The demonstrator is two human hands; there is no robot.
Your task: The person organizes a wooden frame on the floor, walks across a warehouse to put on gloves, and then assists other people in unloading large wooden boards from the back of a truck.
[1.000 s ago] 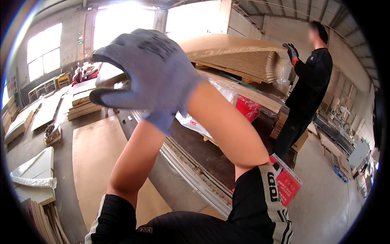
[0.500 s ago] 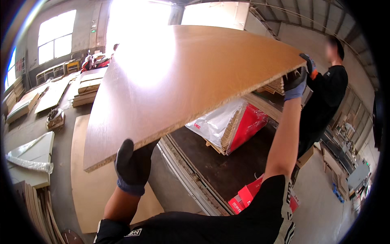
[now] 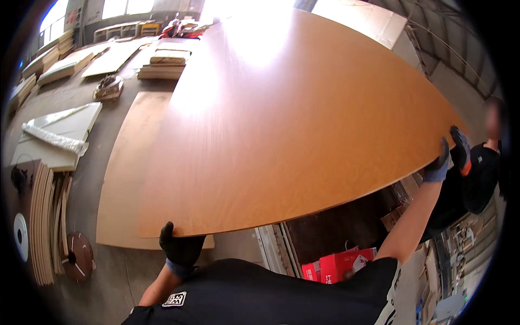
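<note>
A large orange-brown wooden panel (image 3: 292, 135) spans the middle of the view, its smooth face up and window glare on its far part. My left hand (image 3: 181, 248), in a dark glove, grips the near left corner, thumb on top and fingers hidden beneath. On the right, my gloved right hand (image 3: 437, 162) holds the near edge close to the right corner, its fingers partly hidden under the panel. Beside it, a co-worker's gloved hand (image 3: 460, 149) is at that same corner. A plain light-brown board (image 3: 127, 179) lies on the floor beneath the panel's left side.
Red boxes (image 3: 341, 264) sit below the panel, by pale metal rails (image 3: 276, 246). Upright thin boards (image 3: 46, 227) and a brown reel (image 3: 78, 257) stand at left. White panels (image 3: 62, 138) and a board stack (image 3: 162, 64) lie farther off. The co-worker (image 3: 482, 179) stands at right.
The panel has tilted so more of its top face shows, and its near edge looks thinner. My view has shifted left and down. Both hands have kept their hold.
</note>
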